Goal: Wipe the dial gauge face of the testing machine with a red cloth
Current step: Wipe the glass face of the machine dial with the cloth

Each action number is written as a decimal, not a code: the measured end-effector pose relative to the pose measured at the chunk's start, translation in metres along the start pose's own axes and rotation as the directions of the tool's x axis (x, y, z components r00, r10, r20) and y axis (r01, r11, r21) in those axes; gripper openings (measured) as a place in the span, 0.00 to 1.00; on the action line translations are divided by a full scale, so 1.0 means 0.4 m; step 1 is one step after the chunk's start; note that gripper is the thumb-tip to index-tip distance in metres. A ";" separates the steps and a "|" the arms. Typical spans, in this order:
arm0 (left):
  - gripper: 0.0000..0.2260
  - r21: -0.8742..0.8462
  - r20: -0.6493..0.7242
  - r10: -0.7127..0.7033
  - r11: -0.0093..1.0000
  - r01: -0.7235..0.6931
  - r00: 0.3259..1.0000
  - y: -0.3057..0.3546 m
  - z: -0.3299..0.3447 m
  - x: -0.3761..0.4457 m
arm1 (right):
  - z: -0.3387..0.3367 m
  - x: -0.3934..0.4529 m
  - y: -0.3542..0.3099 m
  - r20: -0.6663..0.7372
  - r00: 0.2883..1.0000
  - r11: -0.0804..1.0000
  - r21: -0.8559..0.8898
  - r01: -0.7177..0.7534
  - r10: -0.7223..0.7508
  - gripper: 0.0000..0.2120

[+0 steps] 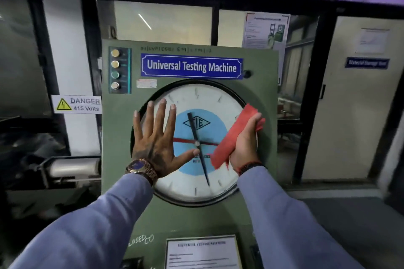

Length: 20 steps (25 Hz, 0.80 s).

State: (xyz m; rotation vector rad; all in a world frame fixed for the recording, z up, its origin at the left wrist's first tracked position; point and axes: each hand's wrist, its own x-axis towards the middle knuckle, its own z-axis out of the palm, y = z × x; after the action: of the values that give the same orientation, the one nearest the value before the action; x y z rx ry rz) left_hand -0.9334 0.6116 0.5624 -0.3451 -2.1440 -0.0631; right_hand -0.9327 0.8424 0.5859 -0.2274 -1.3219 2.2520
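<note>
Left hand (154, 137) lay flat, fingers spread, on dial gauge face (196, 98), holding nothing. Right hand (246, 141) gripped red cloth (234, 135), pressed against the face's right side, just beside left hand's thumb.

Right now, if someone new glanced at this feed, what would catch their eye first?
Probably the red cloth, pressed by the right hand against the right side of the dial gauge face. Next, the left hand spread flat on the dial's left side, and the blue Universal Testing Machine sign above.
</note>
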 end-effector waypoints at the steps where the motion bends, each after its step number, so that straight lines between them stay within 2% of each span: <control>1: 0.57 0.010 -0.003 -0.028 1.000 0.028 1.000 0.003 0.039 0.012 | 0.005 0.035 0.000 -0.020 0.995 0.989 -0.114 0.095 -0.098 0.33; 3: 0.57 0.004 -0.002 -0.082 0.997 0.082 0.997 -0.002 0.113 0.033 | 0.024 0.105 0.019 0.026 0.953 0.911 -0.286 0.298 -0.303 0.29; 5: 0.57 -0.008 -0.006 -0.125 0.992 0.124 0.992 -0.021 0.192 0.064 | 0.067 0.184 0.049 0.086 0.872 0.803 -0.356 0.478 -0.481 0.27; 8: 0.56 -0.015 -0.009 -0.167 0.986 0.167 0.986 -0.061 0.308 0.129 | 0.150 0.305 0.126 0.161 0.810 0.607 -0.584 0.539 -0.564 0.37; 11: 0.56 0.003 -0.024 -0.209 0.978 0.209 0.978 -0.115 0.426 0.178 | 0.217 0.409 0.213 0.337 0.734 0.247 -0.790 0.561 -0.590 0.40; 13: 0.56 0.031 -0.030 -0.196 0.980 0.197 0.980 -0.158 0.492 0.181 | 0.242 0.458 0.267 0.472 0.654 -0.010 -0.815 0.579 -0.591 0.43; 14: 0.56 0.038 -0.036 -0.191 0.981 0.193 0.981 -0.176 0.516 0.179 | 0.253 0.472 0.289 0.516 0.618 -0.096 -0.808 0.581 -0.593 0.45; 16: 0.56 0.042 -0.069 -0.184 0.981 0.187 0.980 -0.201 0.557 0.174 | 0.268 0.497 0.326 0.532 0.586 -0.164 -0.810 0.564 -0.612 0.48; 20: 0.58 0.003 -0.138 -0.173 0.985 0.175 0.975 -0.212 0.593 0.182 | 0.306 0.518 0.341 0.557 0.470 -0.199 -0.764 0.614 -0.685 0.39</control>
State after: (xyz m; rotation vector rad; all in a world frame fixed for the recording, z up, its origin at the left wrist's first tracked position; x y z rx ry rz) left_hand -1.1859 0.5883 0.4955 -0.1388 -2.0326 -0.1662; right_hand -1.2045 0.8005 0.5554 0.0546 -1.9464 0.2549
